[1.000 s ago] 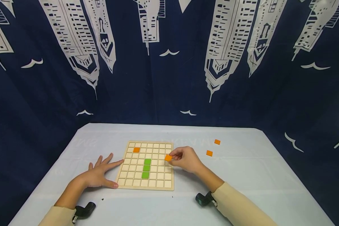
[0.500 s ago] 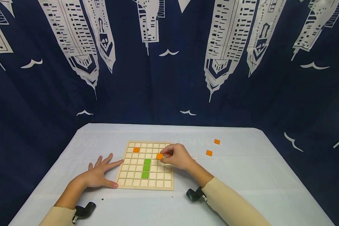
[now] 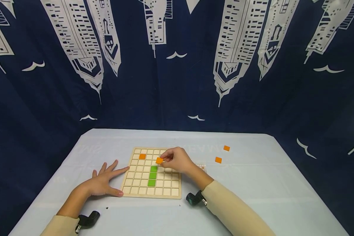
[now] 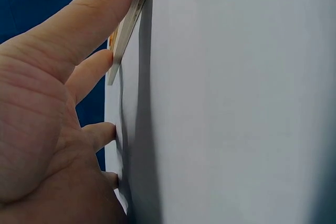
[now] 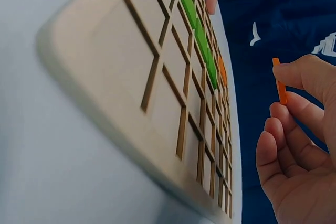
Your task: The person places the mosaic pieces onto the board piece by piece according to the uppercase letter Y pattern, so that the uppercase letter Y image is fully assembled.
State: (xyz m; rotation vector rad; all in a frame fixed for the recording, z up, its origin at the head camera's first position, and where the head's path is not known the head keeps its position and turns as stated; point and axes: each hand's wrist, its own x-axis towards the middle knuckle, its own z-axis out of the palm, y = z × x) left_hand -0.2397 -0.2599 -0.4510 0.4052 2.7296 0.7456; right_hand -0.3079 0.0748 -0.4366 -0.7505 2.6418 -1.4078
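Observation:
A square wooden grid board [image 3: 152,196] lies flat on the white table. Three green tiles [image 3: 152,175] form a column near its middle, and one orange tile [image 3: 142,156] fills a cell toward the upper left. My right hand [image 3: 177,160] pinches another orange tile [image 5: 280,81] between thumb and index finger, held above the board just beyond the top green tile. In the right wrist view that tile is seen edge-on, apart from the grid. My left hand [image 3: 100,183] rests spread on the table, thumb and index fingertip touching the board's left edge [image 4: 126,32].
Two loose orange tiles, a nearer one [image 3: 218,160] and a farther one [image 3: 226,148], lie right of the board. A small printed grid card [image 3: 202,167] shows partly behind the right forearm. A dark blue patterned cloth [image 3: 165,82] hangs behind the table [image 3: 247,183].
My right hand has moved left over the board, carrying the orange tile from its right side toward the middle. More of the printed card shows. The left hand has stayed still.

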